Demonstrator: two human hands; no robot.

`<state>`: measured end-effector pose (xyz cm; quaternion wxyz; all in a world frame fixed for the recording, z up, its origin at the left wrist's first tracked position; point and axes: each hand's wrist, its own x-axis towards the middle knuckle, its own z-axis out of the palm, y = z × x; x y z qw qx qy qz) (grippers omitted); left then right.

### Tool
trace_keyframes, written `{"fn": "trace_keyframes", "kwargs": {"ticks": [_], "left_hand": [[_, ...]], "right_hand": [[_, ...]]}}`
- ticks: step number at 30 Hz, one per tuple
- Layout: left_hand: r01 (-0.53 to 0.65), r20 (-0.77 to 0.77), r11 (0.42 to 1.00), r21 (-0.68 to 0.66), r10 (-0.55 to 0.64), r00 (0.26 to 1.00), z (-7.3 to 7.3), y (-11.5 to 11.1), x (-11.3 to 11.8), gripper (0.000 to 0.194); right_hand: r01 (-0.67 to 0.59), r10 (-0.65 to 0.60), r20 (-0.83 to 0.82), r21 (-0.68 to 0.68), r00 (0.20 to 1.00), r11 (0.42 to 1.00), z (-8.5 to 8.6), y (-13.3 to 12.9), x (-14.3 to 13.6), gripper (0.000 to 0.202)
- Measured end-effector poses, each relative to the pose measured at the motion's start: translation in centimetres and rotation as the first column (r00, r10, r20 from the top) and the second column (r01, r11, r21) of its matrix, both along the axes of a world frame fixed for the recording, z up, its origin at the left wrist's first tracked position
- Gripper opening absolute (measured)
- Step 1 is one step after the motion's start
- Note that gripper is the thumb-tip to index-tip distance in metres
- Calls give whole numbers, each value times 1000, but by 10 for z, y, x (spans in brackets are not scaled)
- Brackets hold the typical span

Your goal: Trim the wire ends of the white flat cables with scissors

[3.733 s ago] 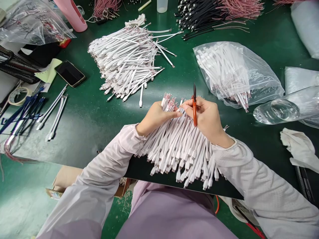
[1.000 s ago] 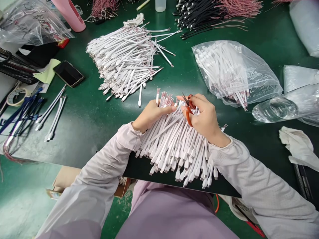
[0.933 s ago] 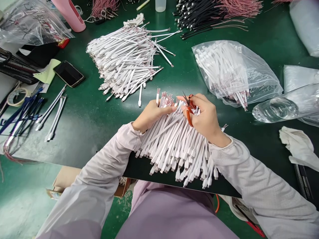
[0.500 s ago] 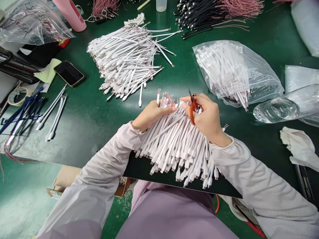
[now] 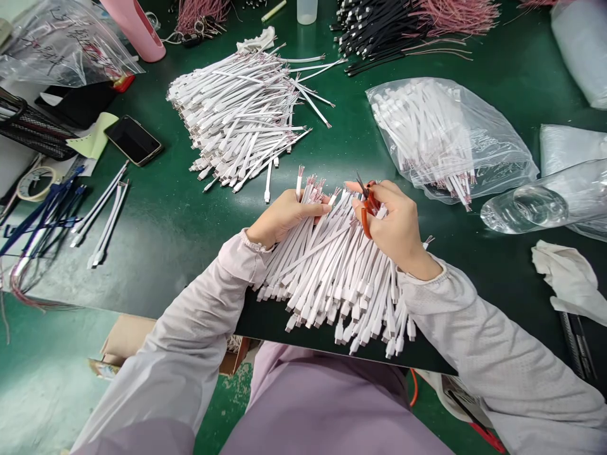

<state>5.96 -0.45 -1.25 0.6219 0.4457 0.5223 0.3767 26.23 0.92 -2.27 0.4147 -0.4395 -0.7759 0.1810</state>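
Observation:
A thick pile of white USB cables (image 5: 332, 272) lies at the table's front edge, plugs toward me and stripped pinkish wire ends away from me. My left hand (image 5: 279, 218) is closed at the pile's far left, thumb and fingers pinching a white cable (image 5: 333, 198) near its frayed end. In my right hand (image 5: 396, 221) is a pair of small scissors (image 5: 367, 205) with orange handles, its dark blades pointing up and away. The right fingertips are close to the wire ends, a short gap from the left thumb.
Beyond my hands lies another heap of white cables (image 5: 241, 114). To the right are a plastic bag of cables (image 5: 431, 133), a clear bottle (image 5: 531, 205) and a crumpled cloth (image 5: 569, 278). A phone (image 5: 134, 139), loose cables (image 5: 109, 221) and a tape roll (image 5: 35, 183) lie left.
My left hand has drawn slightly left, away from the right hand, with the pinched cable end. The right hand and the scissors have barely moved.

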Motion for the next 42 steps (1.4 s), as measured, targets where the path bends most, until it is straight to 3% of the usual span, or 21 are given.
{"fn": "trace_keyframes", "kwargs": {"ticks": [4, 10, 13, 21, 25, 30, 36, 42], "left_hand": [[-23, -4, 1000, -7, 23, 1000, -3, -1, 2, 20], [-32, 37, 999, -2, 32, 999, -6, 0, 2, 16], [-37, 56, 999, -22, 38, 998, -5, 0, 3, 16], [59, 45, 998, 0, -59, 997, 1, -3, 4, 26], [2, 27, 1000, -25, -1, 1000, 0, -4, 7, 24], [-8, -72, 1000, 20, 9, 997, 1, -5, 9, 24], [23, -176, 996, 87, -7, 984, 2, -4, 6, 25], [43, -210, 995, 91, -23, 977, 4, -4, 3, 26]], "right_hand": [[-38, 36, 28, 65, 999, 997, 0, -3, -4, 26], [-38, -12, 174, 281, 985, 959, -10, -6, -2, 39], [-36, -31, 201, 324, 979, 945, -11, -7, -2, 39], [47, -53, 45, 119, 998, 992, 3, -6, -4, 20], [0, -1, 28, 39, 1000, 999, 5, -5, -3, 23], [-28, 28, 4, 96, 1000, 995, 3, -5, -6, 23], [45, -55, 39, 236, 998, 971, -3, -4, -7, 15], [75, -78, 21, 105, 997, 992, -1, -4, -3, 13]]}}
